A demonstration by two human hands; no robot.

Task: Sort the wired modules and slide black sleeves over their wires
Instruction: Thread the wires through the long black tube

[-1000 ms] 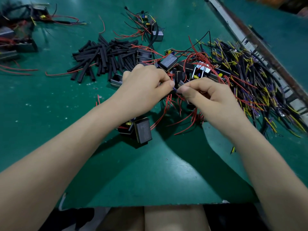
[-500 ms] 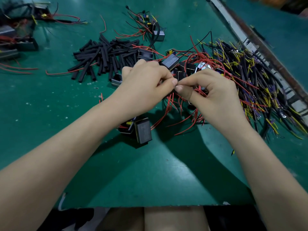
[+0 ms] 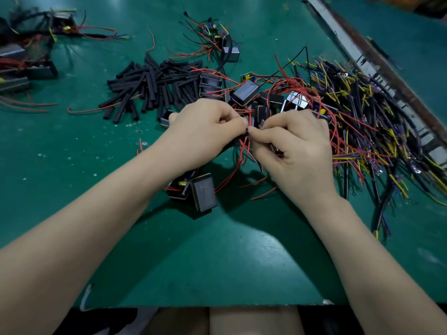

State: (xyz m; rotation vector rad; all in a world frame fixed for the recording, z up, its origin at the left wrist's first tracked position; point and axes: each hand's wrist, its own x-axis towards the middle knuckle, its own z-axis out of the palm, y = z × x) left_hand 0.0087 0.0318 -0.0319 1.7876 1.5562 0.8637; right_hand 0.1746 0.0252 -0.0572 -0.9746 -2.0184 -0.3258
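Observation:
My left hand [image 3: 203, 131] and my right hand [image 3: 295, 151] meet fingertip to fingertip above the green table. My left hand holds a black sleeve [image 3: 231, 143], mostly hidden under it. My right hand pinches the wire ends [image 3: 247, 130] at the mouth of that sleeve. Red wires [image 3: 244, 151] hang down between both hands. A black wired module [image 3: 203, 192] lies just below my left wrist, beside a second open one [image 3: 179, 187]. A pile of loose black sleeves [image 3: 154, 88] lies behind my left hand.
More black modules [image 3: 246, 91] with red wires lie behind my hands. A big tangle of black, yellow, purple and red wires [image 3: 362, 131] fills the right side. Other modules [image 3: 29, 68] sit at the far left. A metal rail [image 3: 377, 68] runs along the right.
My right hand has moved down and left, closing on my left fingertips. Both hands sit slightly lower on the table than before.

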